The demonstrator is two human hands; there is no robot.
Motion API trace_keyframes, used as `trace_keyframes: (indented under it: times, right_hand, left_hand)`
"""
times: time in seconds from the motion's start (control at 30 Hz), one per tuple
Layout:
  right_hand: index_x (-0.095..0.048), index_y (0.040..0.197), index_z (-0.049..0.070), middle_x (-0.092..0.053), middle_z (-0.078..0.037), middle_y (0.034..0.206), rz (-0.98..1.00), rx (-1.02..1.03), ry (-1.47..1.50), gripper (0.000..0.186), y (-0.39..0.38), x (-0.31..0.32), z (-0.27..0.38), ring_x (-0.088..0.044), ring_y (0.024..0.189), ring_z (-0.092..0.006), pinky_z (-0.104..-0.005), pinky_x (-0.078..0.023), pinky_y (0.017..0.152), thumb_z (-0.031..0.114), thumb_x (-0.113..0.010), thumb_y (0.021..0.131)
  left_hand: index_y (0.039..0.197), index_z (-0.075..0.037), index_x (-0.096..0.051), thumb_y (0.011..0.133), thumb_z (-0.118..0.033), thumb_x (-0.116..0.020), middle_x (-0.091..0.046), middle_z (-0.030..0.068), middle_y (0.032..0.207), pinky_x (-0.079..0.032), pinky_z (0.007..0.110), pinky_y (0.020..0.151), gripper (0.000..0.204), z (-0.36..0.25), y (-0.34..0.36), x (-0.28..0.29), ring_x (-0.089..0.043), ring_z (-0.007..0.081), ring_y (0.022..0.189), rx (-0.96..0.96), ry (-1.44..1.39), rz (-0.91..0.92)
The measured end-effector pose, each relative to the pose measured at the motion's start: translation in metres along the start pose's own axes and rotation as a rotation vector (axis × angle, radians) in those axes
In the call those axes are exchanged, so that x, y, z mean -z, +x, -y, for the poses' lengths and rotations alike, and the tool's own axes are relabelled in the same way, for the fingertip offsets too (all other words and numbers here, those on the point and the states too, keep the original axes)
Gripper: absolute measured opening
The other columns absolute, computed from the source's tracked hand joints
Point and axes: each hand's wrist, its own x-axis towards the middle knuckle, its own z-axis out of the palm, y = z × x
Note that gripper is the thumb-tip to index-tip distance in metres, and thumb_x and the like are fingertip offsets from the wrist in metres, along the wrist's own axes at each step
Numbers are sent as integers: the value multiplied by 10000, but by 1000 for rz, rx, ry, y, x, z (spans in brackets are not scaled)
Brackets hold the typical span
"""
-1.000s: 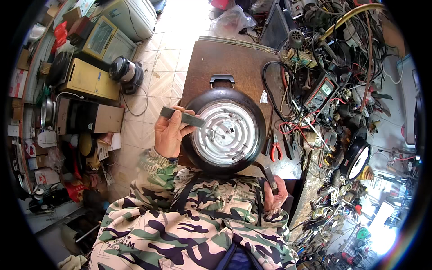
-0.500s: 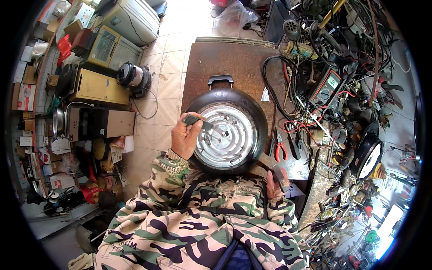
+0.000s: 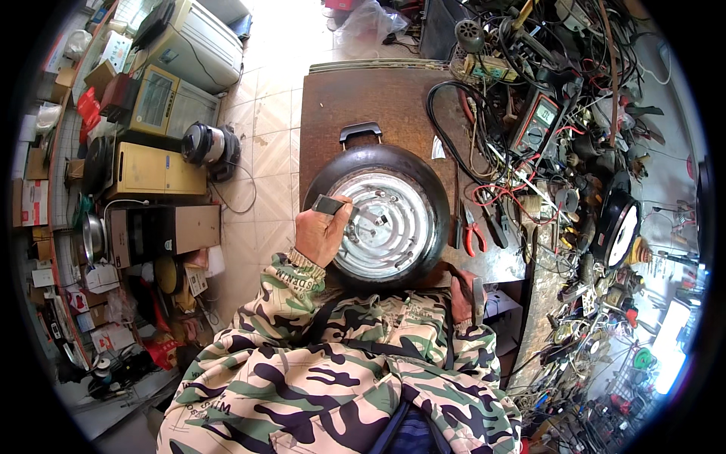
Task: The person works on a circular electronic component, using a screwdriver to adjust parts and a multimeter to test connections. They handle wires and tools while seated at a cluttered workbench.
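My left hand [image 3: 316, 236] is closed on a dark grey flat block [image 3: 327, 204], over the left part of a silver disc [image 3: 401, 227] with concentric rings, set in a round black pan [image 3: 429, 189]. I cannot tell if the block touches the disc. The pan lies on a brown board [image 3: 340, 94], its black handle [image 3: 361, 130] pointing away from me. My right hand [image 3: 461, 299] is lower, right of the pan's near edge, gripping a dark strip-like tool [image 3: 476, 299], partly hidden.
Pliers with red grips [image 3: 475, 236], black cables [image 3: 432, 106] and a multimeter [image 3: 538, 125] lie right of the pan among heaped tools and wires. Appliances [image 3: 155, 168] and boxes stack at the left beside the tiled floor [image 3: 253, 151]. A clear plastic bag [image 3: 370, 26] lies beyond the board.
My left hand has moved right onto the pan's left side and turned, tipping the grey block. My right hand sits slightly higher in the picture, its tool turned more upright.
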Motion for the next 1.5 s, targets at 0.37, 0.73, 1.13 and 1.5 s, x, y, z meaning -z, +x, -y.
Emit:
trace_keyframes:
  times: [0.37, 0.73, 1.13, 1.5]
  right_hand:
    - [-714, 1001, 25, -711, -181, 944, -51, -12, -88, 186, -3, -17, -3, -710, 878, -362, -432, -561, 796, 157, -778, 886]
    - [-643, 1061, 60, -668, -154, 895, 346, 117, 60, 282, 7, 25, 205, -681, 748, -372, -458, -538, 624, 198, -797, 869]
    - [-583, 1013, 35, -511, -65, 771, 383, 587, -161, 282, 24, -11, 237, -592, 648, -222, -368, -485, 539, 244, -737, 902]
    - [-605, 1093, 0, -493, -22, 773, 364, 662, -249, 291, 29, -6, 235, -553, 648, -157, -296, -483, 498, 196, -668, 887]
  left_hand:
    - [1059, -55, -739, 980, -154, -680, -718, 155, 794, -539, 353, 624, 140, 10, 2, 1, -716, 259, 679, -128, 11, -9]
    - [1033, -25, -728, 967, -146, -682, -726, 191, 890, -570, 381, 694, 146, 1, -6, -6, -733, 345, 790, -218, 53, -85]
    - [1091, 32, -723, 961, -41, -681, -760, 169, 1009, -587, 348, 823, 155, 25, -21, -25, -756, 257, 929, -204, 11, -179]
    - [1086, 13, -731, 974, -62, -675, -758, 171, 1012, -592, 350, 831, 145, 13, -23, -26, -755, 277, 931, -117, 56, -172]
